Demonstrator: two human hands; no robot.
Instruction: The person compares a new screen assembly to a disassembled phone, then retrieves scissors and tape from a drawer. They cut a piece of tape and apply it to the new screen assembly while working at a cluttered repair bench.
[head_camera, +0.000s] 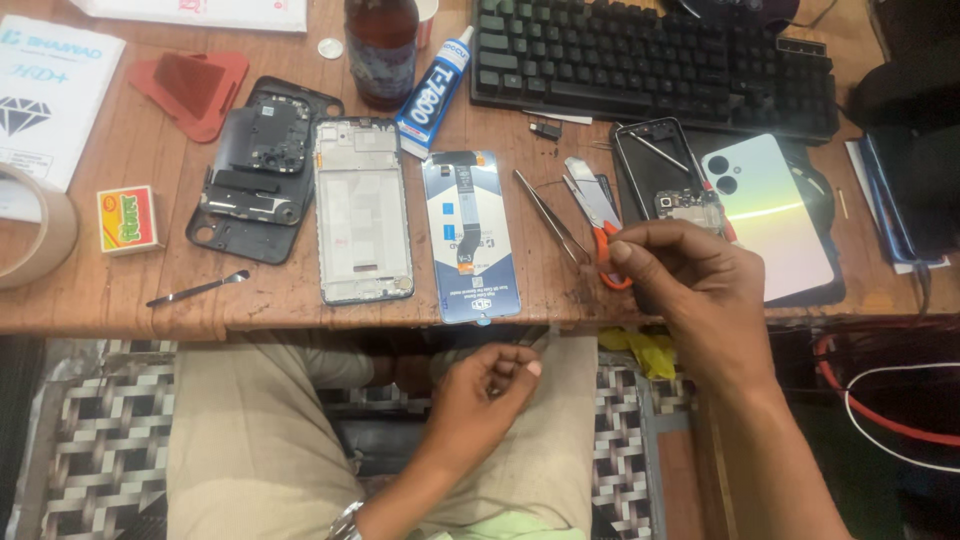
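My right hand (690, 290) hovers over the front edge of the wooden table (250, 315), thumb and forefinger pinched together right at the orange handle of a pair of scissors (590, 200). Whether the fingers grip the handle is hidden. My left hand (485, 390) rests below the table edge over my lap, fingers loosely curled, with nothing visible in it. Metal tweezers (550, 215) lie just left of the scissors. Behind my right hand sit an opened black phone body (660, 175) and a pale iridescent phone back (775, 210).
Left of the tweezers lie a replacement screen (468, 235), a bare phone frame (362, 210) and a black inner cover (255, 170). A glue tube (435, 90), a bottle (381, 50) and a keyboard (650, 60) stand behind. A metal spudger (198, 290), a small box (128, 218) and a tape roll (40, 235) are at left.
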